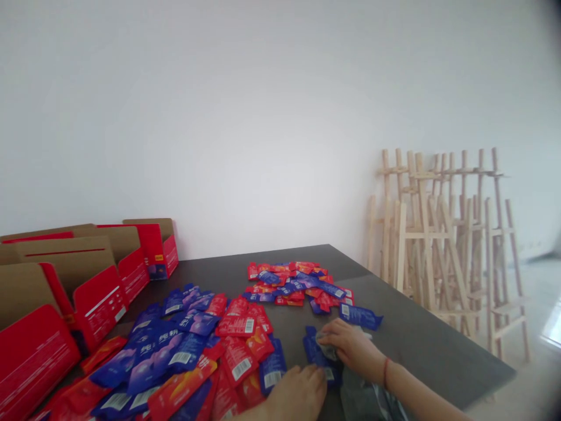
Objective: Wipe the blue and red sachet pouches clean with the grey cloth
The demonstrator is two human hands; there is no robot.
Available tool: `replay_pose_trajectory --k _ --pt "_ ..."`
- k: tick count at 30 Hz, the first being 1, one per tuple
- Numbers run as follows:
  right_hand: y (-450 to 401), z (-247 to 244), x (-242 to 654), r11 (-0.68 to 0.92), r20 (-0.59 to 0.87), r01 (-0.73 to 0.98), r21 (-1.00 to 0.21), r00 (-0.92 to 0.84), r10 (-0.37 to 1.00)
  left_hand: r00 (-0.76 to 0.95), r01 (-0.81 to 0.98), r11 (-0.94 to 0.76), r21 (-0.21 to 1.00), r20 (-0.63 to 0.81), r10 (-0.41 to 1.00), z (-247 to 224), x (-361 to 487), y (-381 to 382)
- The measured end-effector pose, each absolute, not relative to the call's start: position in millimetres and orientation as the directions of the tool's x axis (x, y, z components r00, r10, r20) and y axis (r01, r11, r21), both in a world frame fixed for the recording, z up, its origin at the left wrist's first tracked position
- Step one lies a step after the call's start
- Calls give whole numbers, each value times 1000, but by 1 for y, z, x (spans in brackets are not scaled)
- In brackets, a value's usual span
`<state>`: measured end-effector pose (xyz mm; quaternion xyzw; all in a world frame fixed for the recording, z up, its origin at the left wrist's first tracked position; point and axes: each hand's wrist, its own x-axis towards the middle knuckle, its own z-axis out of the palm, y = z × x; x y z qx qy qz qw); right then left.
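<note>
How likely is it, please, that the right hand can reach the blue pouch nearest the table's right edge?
Probably yes: the pouch lies uncovered just beyond the right hand, though that hand is touching grey material.

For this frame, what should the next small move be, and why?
Probably a light wipe of the blue pouch with what looks like a grey cloth: the right hand holds it over the pouch, and the left hand is close enough to steady it.
</note>
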<state>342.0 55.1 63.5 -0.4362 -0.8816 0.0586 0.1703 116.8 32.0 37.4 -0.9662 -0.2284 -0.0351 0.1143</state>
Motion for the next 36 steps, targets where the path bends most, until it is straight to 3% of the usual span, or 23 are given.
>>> replay_pose_trajectory --k 4,10,17,21,25,30,36 --pt "38 54 321 659 155 736 -155 -641 752 912 410 -883 -228 94 399 30 128 30" --pt "82 55 301 464 144 884 59 -468 872 885 465 -864 -193 91 456 23 141 28" --pt "82 55 298 568 153 818 90 -575 803 823 567 -818 -99 36 567 22 146 22" --pt "41 42 316 708 209 706 33 -697 686 810 586 -806 -80 25 586 27 146 21" --pt "18 41 334 713 214 684 -156 -681 700 834 551 -825 -127 44 550 32 145 20" --pt "50 49 331 599 195 771 -215 -567 800 882 466 -861 -203 30 470 38 146 20" --pt "98 40 321 449 285 851 -271 -375 882 924 372 -898 -234 -2 383 56 136 35"
